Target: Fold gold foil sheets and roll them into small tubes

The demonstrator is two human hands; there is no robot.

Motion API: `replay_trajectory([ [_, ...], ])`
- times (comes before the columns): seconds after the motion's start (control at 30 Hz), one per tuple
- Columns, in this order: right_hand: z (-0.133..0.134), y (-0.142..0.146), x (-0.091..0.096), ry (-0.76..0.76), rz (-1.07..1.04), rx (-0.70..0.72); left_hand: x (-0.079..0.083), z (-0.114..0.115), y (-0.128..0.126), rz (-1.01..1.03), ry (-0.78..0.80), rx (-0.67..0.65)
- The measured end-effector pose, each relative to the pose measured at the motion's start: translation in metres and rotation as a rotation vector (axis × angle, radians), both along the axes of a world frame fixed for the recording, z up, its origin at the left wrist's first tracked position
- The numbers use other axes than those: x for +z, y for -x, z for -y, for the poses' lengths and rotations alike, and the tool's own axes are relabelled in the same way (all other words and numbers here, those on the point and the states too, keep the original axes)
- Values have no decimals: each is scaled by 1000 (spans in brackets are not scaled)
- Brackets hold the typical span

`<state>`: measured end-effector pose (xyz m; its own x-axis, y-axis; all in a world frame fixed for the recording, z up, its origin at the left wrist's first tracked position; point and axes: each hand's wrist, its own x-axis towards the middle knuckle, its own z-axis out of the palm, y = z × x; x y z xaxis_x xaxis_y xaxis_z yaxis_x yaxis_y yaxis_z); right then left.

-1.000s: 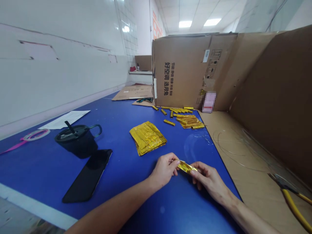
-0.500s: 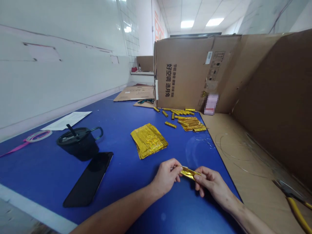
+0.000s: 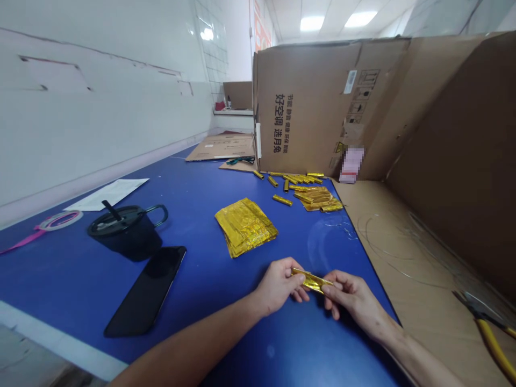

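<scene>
- head view: left hand [image 3: 278, 285] grip pinches one end of the gold foil strip [image 3: 312, 279].
- right hand [image 3: 350, 298] grip pinches its other end, just above the bench [image 3: 201, 188].
- foil stack [image 3: 245, 226] lies beyond both grips.

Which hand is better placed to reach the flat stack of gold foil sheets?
Left, probably. The left hand is nearest the foil stack; the right hand sits farther off, toward the cardboard. Both hands pinch the gold strip.
</scene>
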<state>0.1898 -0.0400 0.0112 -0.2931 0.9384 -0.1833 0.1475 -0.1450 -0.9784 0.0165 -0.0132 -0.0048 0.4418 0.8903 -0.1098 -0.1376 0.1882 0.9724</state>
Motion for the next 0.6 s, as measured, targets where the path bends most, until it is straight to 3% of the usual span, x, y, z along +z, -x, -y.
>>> replay_trajectory([
  [0.6,2,-1,-3,-69,67,-6,-1,0,-2,2,-11,-29],
])
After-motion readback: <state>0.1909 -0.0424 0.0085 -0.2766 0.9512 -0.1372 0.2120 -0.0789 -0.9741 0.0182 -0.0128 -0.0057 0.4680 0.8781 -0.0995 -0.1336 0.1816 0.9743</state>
